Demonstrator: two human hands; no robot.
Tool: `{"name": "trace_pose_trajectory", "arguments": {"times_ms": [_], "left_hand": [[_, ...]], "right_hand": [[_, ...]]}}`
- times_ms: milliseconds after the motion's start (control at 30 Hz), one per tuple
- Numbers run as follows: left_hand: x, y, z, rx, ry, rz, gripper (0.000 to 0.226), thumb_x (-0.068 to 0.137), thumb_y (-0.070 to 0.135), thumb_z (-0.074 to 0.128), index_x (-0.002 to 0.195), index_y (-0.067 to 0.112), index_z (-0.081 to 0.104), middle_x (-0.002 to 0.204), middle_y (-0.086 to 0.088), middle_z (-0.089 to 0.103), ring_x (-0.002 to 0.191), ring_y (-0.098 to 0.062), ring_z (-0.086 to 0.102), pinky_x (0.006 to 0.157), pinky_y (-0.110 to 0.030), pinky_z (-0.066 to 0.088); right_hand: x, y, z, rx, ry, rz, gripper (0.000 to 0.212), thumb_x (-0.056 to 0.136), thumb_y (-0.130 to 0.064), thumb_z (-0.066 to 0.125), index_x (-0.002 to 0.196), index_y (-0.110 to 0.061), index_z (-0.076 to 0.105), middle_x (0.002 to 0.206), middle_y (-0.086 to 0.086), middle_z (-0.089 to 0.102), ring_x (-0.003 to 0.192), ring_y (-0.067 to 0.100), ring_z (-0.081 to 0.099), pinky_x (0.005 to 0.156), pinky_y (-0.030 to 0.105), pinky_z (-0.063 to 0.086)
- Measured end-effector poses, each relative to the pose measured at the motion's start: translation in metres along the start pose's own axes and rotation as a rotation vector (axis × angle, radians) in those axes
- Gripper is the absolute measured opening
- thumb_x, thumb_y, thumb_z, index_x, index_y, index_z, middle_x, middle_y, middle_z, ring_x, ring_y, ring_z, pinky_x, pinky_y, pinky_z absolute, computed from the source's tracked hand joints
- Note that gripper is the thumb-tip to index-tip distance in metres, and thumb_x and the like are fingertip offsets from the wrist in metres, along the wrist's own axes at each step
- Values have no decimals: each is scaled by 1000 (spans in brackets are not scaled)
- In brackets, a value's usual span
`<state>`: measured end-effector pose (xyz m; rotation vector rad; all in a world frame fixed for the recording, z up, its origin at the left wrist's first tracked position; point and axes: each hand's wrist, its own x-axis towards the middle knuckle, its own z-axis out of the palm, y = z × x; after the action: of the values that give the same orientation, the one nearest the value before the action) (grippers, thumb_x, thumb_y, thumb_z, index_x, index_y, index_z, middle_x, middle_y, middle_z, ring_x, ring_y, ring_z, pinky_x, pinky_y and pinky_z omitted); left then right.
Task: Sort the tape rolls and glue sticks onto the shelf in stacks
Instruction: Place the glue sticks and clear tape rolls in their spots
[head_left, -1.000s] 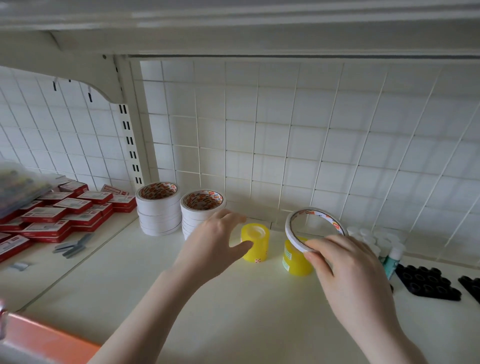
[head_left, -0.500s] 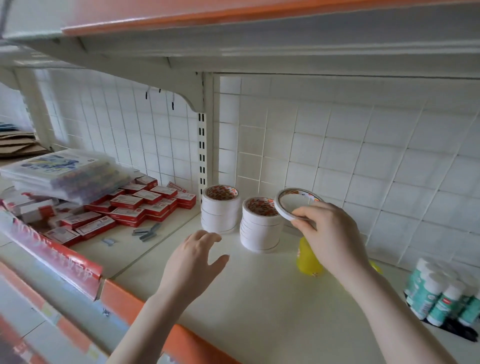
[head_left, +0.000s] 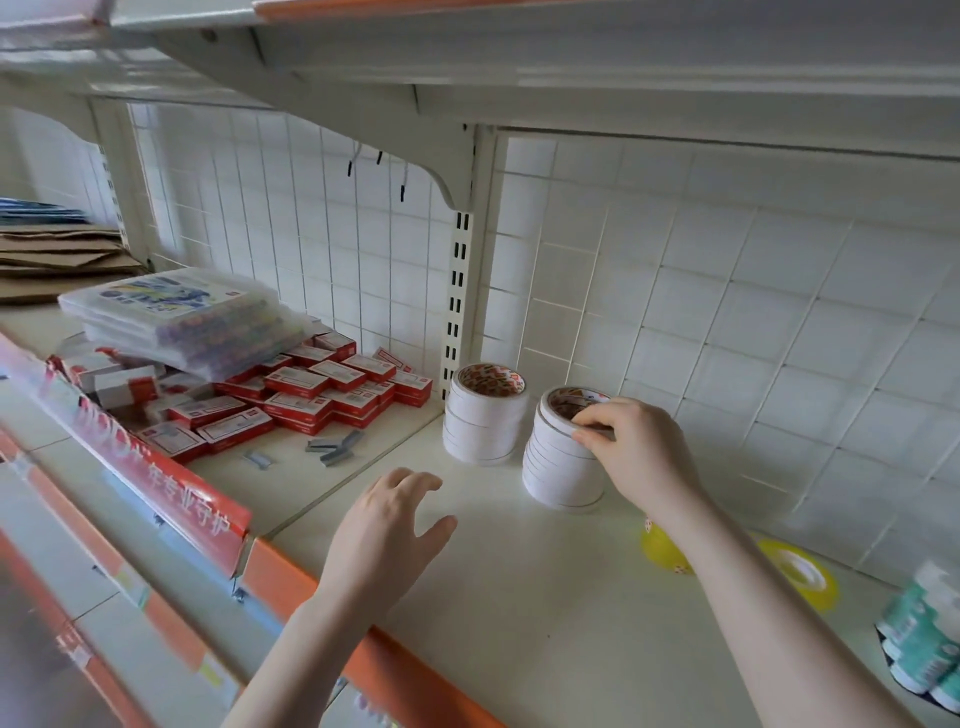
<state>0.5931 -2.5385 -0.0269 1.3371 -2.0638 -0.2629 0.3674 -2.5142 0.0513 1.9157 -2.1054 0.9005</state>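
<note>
Right hand (head_left: 641, 452) pinches a thin white tape roll (head_left: 558, 415) atop the right stack (head_left: 561, 467) on the shelf (head_left: 519, 597); left hand (head_left: 387, 530) hovers, fingers spread, released.

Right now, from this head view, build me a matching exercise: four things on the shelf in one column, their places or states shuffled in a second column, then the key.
Column 1
1. thin tape roll
2. left hand
3. yellow tape rolls
4. loose staple strips

Column 2
A. beside the red staple boxes
B. pinched by the right hand atop the right white stack
C. open, holding nothing
D. between the white stacks and the glue sticks

Pairs: 1-B, 2-C, 3-D, 4-A
</note>
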Motion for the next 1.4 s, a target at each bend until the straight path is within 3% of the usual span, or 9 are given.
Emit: {"name": "trace_pose_trajectory", "arguments": {"times_ms": [267, 400, 567, 667, 767, 1033, 1167, 1400], "left_hand": [[1, -2, 2, -17, 3, 8, 37, 85, 41, 61, 119, 26, 56, 120, 11, 53, 110, -10, 50, 80, -19, 34], [1, -3, 2, -22, -10, 7, 38, 85, 41, 61, 120, 26, 56, 121, 11, 52, 111, -10, 50, 79, -19, 34], [0, -2, 2, -17, -15, 9, 38, 86, 41, 61, 121, 27, 56, 123, 11, 52, 111, -10, 50, 79, -17, 32], [0, -2, 2, -16, -14, 9, 38, 85, 40, 61, 121, 27, 56, 122, 12, 52, 110, -10, 50, 79, -18, 33], [0, -3, 3, -9, -20, 15, 38, 85, 41, 61, 120, 26, 56, 122, 12, 52, 110, -10, 51, 80, -19, 35], [-1, -5, 5, -11, -17, 20, 37, 85, 40, 61, 120, 26, 57, 120, 12, 54, 108, -10, 51, 81, -21, 38], [-2, -6, 6, -9, -22, 19, 38, 85, 40, 62, 119, 26, 57, 120, 12, 54, 108, -11, 52, 82, -22, 40], [-2, -4, 5, 11, -54, 11, 38, 85, 40, 61, 121, 28, 55, 122, 13, 52, 108, -11, 51, 81, -23, 40]], "right_hand": [[-1, 2, 2, 62, -30, 27, 10, 84, -15, 64, 88, -12, 73, 92, 8, 68, 99, 20, 56, 68, 27, 31], [3, 4, 2, 71, -69, 52, 8, 83, -16, 65, 85, -17, 73, 87, 4, 67, 86, 17, 55, 68, 28, 34], [4, 5, 1, 83, -92, 50, 9, 84, -15, 65, 86, -18, 73, 86, 0, 66, 86, 13, 54, 68, 28, 34], [5, 5, 1, 75, -99, 44, 9, 84, -17, 65, 86, -19, 73, 87, 1, 66, 88, 18, 56, 72, 29, 40], [5, 6, 0, 70, -107, 35, 9, 85, -17, 64, 87, -18, 73, 85, 2, 66, 85, 13, 52, 72, 28, 37], [4, 6, 1, 61, -101, 21, 9, 85, -18, 64, 86, -19, 73, 85, 2, 66, 84, 17, 54, 71, 29, 40], [5, 8, 2, 3, -93, 1, 13, 87, -19, 60, 85, -11, 70, 87, 12, 64, 85, 23, 55, 72, 32, 41], [3, 6, 4, -11, -50, -23, 15, 88, -18, 58, 84, -11, 70, 85, 11, 64, 94, 23, 56, 68, 29, 32]]}}
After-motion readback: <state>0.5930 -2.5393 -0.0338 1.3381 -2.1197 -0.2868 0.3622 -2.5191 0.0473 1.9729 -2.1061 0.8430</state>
